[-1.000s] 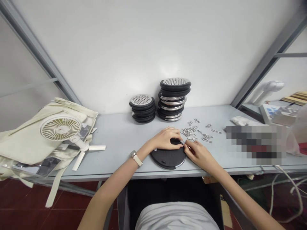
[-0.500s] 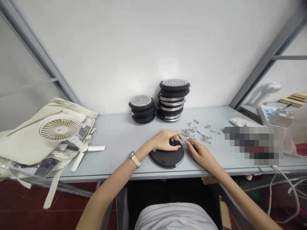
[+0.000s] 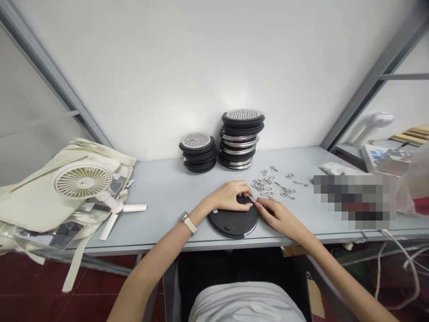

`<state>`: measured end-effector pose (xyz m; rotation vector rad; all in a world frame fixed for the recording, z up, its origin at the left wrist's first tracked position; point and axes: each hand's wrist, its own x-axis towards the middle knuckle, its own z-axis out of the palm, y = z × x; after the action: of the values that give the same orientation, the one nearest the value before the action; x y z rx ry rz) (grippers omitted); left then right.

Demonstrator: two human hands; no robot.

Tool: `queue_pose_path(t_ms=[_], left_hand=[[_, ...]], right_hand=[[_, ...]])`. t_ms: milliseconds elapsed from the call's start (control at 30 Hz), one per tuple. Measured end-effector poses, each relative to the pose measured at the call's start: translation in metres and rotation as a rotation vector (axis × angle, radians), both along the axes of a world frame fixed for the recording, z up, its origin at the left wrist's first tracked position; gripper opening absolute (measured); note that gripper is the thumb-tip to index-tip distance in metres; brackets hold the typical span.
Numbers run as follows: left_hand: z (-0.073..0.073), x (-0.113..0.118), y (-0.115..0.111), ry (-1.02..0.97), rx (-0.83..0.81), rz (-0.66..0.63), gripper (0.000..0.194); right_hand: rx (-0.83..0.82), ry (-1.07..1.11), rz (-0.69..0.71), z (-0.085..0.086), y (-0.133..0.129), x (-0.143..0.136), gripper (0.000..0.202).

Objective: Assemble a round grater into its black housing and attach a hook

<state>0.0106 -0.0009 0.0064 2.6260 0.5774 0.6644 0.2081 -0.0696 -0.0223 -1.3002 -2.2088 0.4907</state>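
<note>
A black round disc [image 3: 233,223] lies near the table's front edge. My left hand [image 3: 232,195] rests over its upper part, fingers curled at the disc's right rim; what they grip there is partly hidden. My right hand [image 3: 273,213] pinches a small metal clip [image 3: 252,199] against that rim, close to my left fingertips. Behind my hands lie several loose metal clips [image 3: 263,184], with a few more [image 3: 287,192] to their right. Two stacks of similar discs stand at the back, a short one [image 3: 199,154] and a taller one [image 3: 240,143] with silver rims.
At the left a cream bag [image 3: 36,183] lies with a white fan [image 3: 83,181] on it. On the right are a blurred-out patch [image 3: 355,197], a plastic bag [image 3: 414,183] and white cables [image 3: 415,277] below the edge. Grey frame posts flank the table [image 3: 161,192].
My right hand has moved slightly left, bringing the metal clip onto the disc's rim. A black piece seen under my left fingers no longer stands out.
</note>
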Motion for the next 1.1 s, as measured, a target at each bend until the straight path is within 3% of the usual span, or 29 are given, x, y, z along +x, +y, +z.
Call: queue_pose_path(t_ms=[400,800,1100], left_hand=[[-0.0004,0.0012,0.0025,-0.009,-0.017,-0.009,0.018],[-0.0008,0.0015,0.0040,0.014,-0.030,-0.004,0.015],[0.0000,0.0020,0.0044,0.022,-0.041,-0.016,0.013]], right_hand=[[0.035,-0.033,-0.045,-0.0030,-0.0018,-0.0018,0.032],[-0.090,0.017,-0.057,-0.0014,-0.0008,0.0003,0.038],[-0.059,0.023,-0.060,-0.0045,0.0000,0.0006,0.037]])
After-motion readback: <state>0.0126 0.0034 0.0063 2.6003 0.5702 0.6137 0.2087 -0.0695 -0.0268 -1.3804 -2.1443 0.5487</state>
